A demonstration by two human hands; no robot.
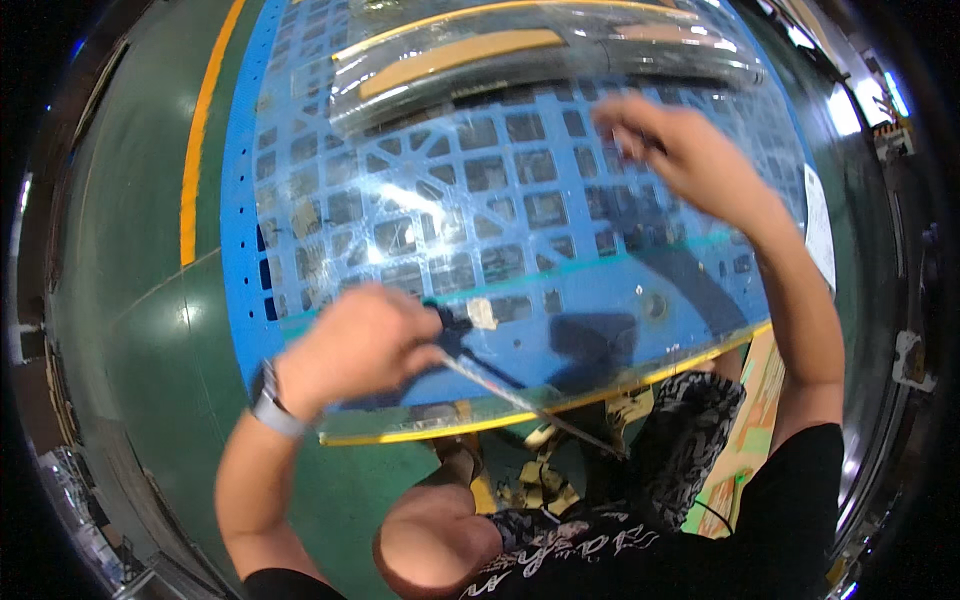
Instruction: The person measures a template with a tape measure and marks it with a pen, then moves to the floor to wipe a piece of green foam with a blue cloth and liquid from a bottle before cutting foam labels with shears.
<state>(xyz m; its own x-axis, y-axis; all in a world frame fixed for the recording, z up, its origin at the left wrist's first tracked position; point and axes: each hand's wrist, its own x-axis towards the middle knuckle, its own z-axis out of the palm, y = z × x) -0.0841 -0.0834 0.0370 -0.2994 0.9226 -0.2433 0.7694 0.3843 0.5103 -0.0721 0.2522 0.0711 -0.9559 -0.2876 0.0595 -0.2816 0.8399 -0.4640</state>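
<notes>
Left hand [365, 345] at lower left of centre, blurred fingers pinched on a thin greyish-white strip [492, 386] slanting toward bottom centre, right hand [680, 145] at upper right, fingers curled, whether clamped on anything cannot be told, above a blue pierced table [243, 190]

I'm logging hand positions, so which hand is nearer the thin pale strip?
Left. The left hand appears to pinch the upper end of the thin strip; the right hand is well away, over the far right of the blue table.
</notes>
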